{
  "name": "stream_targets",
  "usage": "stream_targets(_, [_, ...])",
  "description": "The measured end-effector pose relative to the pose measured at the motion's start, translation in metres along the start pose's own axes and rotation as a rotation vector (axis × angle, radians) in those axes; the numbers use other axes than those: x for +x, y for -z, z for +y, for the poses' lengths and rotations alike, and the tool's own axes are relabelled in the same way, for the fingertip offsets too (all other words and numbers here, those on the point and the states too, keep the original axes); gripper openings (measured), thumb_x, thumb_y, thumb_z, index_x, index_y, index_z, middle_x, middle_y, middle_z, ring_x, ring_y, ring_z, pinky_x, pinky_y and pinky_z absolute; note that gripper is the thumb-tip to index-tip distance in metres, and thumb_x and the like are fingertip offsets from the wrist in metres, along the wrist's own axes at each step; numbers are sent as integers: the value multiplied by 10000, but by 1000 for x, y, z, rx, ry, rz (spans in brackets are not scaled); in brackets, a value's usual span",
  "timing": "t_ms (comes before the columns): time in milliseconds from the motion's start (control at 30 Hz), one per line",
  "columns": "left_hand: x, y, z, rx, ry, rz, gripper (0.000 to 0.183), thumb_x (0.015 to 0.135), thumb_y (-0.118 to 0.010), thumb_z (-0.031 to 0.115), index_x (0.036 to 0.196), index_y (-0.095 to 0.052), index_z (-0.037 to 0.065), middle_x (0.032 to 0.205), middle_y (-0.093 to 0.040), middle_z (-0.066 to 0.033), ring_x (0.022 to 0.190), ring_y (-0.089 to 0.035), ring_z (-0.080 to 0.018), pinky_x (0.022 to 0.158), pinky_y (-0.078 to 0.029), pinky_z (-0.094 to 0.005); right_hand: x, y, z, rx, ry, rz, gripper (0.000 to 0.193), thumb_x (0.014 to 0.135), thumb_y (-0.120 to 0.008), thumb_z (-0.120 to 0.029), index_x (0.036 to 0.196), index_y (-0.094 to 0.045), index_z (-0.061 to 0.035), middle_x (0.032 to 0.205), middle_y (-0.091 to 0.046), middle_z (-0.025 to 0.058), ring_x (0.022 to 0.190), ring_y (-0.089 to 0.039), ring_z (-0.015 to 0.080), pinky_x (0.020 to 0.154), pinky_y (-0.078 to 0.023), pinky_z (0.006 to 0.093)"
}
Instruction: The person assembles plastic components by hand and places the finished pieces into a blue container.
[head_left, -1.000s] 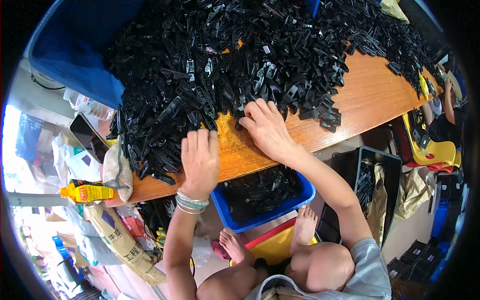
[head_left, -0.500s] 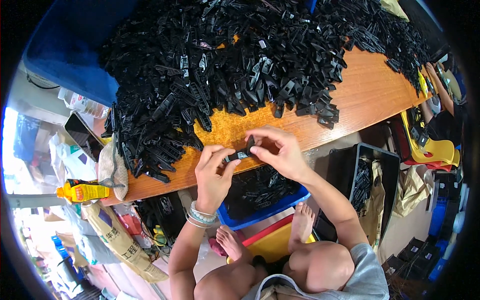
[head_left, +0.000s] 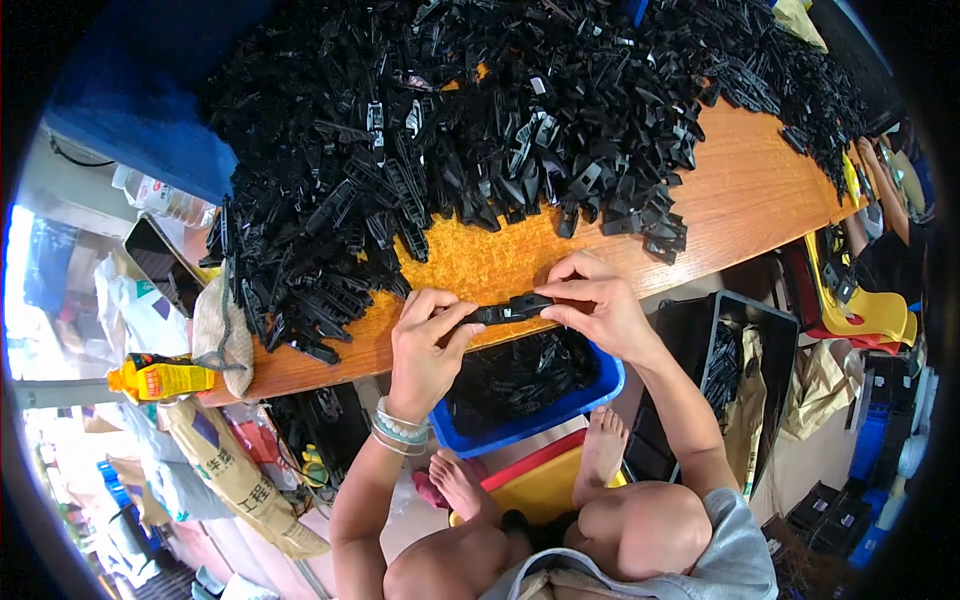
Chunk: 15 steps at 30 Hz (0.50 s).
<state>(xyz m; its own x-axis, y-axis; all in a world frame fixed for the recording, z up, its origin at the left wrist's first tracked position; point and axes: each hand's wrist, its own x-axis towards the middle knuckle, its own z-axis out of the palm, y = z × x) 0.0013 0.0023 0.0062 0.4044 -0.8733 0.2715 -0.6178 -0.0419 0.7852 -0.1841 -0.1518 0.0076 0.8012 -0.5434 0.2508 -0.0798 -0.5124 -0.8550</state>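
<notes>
Between my two hands, over the front edge of the wooden table, a long black plastic part lies level. My left hand, with bracelets on its wrist, pinches the part's left end. The right end is pinched by the thumb and fingers of my right hand. Beyond them a large heap of black plastic parts covers much of the tabletop. Below my hands stands a blue bin holding more black parts.
To the right of my right arm is a black crate with black parts and brown paper inside. A yellow bottle and a phone lie at the left. A blue tub stands far left. Another person's arm shows far right.
My right hand has moved a little to the right, to the part's end. The part, angled and partly covered by my fingers before, now shows stretched out level between my hands.
</notes>
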Motion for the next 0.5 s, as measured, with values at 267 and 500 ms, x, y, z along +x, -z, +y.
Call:
stream_targets(267, [2,1,0,-23,-13,-11,228,712,-765,-2,932,-711,-26,867,-596,-105,828,-564,-259,736,-470,-336,-5,-4,0,-9,-34,23,272,726,-778,18,993,-727,21,934,-625,71,866,-599,190,760,-472,280])
stream_targets(500, [2,0,1,-16,-20,4,219,713,-761,-5,923,-706,-32,859,-596,-102,819,-558,-261,730,-468,-344,-11,-6,4,46,-54,79,272,724,-789,-46,984,-724,1,930,-621,75,879,-585,235,792,-453,324])
